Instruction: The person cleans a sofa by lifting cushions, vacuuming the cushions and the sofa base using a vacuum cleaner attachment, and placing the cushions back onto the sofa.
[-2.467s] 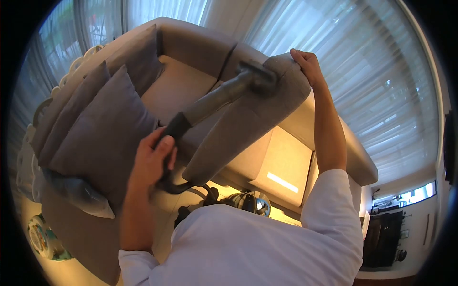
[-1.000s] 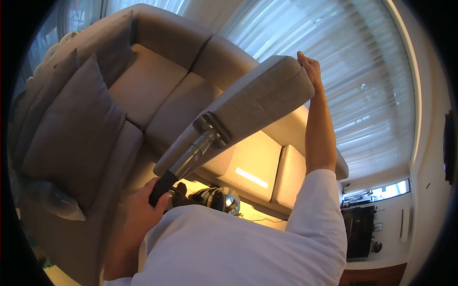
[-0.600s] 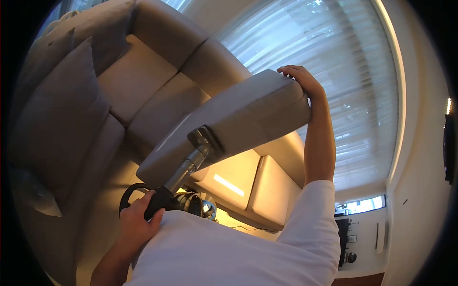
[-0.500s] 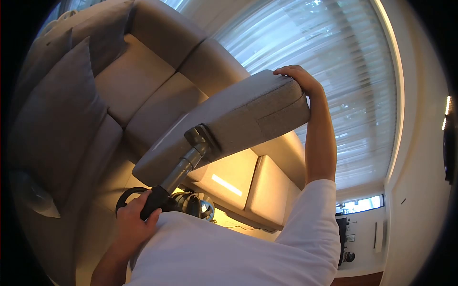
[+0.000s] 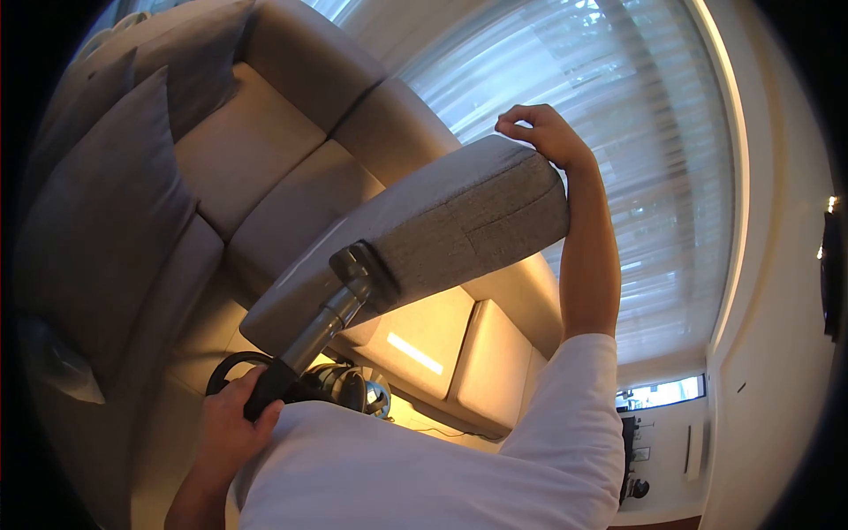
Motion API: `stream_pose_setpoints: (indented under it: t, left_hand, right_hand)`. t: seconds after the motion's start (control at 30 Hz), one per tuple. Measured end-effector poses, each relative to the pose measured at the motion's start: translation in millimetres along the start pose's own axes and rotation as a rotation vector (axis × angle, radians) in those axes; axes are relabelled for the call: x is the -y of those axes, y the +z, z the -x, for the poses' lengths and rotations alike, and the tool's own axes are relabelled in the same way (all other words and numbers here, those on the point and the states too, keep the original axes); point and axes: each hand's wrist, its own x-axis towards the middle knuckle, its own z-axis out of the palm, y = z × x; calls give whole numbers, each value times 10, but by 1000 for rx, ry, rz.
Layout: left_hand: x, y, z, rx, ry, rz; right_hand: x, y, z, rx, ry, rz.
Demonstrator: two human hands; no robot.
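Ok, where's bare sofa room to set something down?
The sofa seats between the grey pillows and tilted cushion, and the lit seat between cushion and sleeve, look bare. Crowded near the left hand: vacuum wand, hose, dark equipment.

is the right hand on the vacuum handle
No, the left hand grips the handle; the right hand is by the cushion.
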Motion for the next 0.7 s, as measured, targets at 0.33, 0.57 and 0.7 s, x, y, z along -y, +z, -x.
stream_pose_setpoints:
  t: [0.33, 0.57, 0.7]
  left_hand:
    - [-11, -58, -98, 22, 0, -22]
    - [-185, 118, -168, 69, -5, -86]
    - [-225, 212, -228, 42, 50, -99]
  right_hand:
    - [490, -100, 131, -328, -566, -473]
    - [518, -310, 263, -271, -479, -312]
    - [344, -107, 426, -348, -280, -49]
